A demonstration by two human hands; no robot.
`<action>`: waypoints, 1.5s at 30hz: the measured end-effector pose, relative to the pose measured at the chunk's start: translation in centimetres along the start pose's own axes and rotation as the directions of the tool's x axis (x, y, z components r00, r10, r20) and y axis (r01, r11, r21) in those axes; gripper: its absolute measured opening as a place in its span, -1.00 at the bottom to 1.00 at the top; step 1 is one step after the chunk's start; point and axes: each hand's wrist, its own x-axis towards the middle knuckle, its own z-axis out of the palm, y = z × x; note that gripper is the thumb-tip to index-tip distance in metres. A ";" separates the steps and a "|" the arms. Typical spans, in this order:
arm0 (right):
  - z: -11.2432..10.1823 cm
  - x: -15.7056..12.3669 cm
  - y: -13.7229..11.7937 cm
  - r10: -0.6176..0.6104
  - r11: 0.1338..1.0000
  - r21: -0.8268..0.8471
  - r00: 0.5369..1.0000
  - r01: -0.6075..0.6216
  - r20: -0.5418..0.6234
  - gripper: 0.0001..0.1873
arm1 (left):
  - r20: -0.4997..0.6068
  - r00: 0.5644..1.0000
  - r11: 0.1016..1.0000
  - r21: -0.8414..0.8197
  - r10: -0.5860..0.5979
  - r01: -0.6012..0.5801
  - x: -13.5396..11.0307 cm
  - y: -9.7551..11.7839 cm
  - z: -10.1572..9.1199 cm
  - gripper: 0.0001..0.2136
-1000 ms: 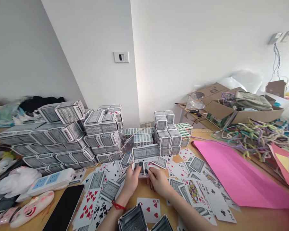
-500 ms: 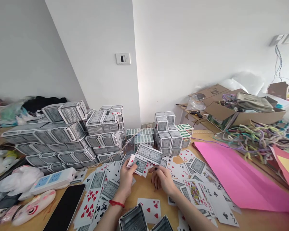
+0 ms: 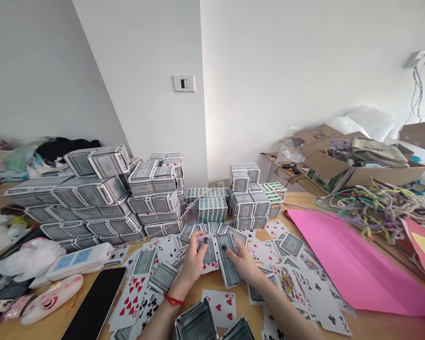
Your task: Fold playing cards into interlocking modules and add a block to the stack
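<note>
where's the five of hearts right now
In the head view the five of hearts lies face up on the wooden table, near the bottom centre, just below the left hand and right hand.

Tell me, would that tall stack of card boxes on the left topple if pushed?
Probably: the stack of card boxes sits unevenly, its top boxes tilted. They look like light cardboard, so they would likely slide and tumble onto the loose cards.

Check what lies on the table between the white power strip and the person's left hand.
In the head view, loose playing cards cover the table between the power strip and the left hand, some face up, some face down; no bare stretch shows there.
</note>
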 end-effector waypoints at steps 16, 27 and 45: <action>0.3 -0.5 -1.4 -0.043 0.994 -0.097 0.997 0.049 0.066 -0.64 | 0.159 0.985 0.998 0.040 -0.060 0.054 -1.0 0.8 0.2 -0.92; 0.2 -0.6 -1.4 -0.039 0.996 -0.080 0.995 0.046 0.091 -0.66 | 0.152 0.988 0.999 0.034 0.026 -0.032 -1.1 -0.1 0.3 -0.90; -0.6 0.1 -1.3 0.150 0.906 0.373 0.976 -0.199 0.156 -0.60 | -0.022 0.998 0.934 -0.356 -0.050 0.039 -0.4 0.5 -0.7 -0.56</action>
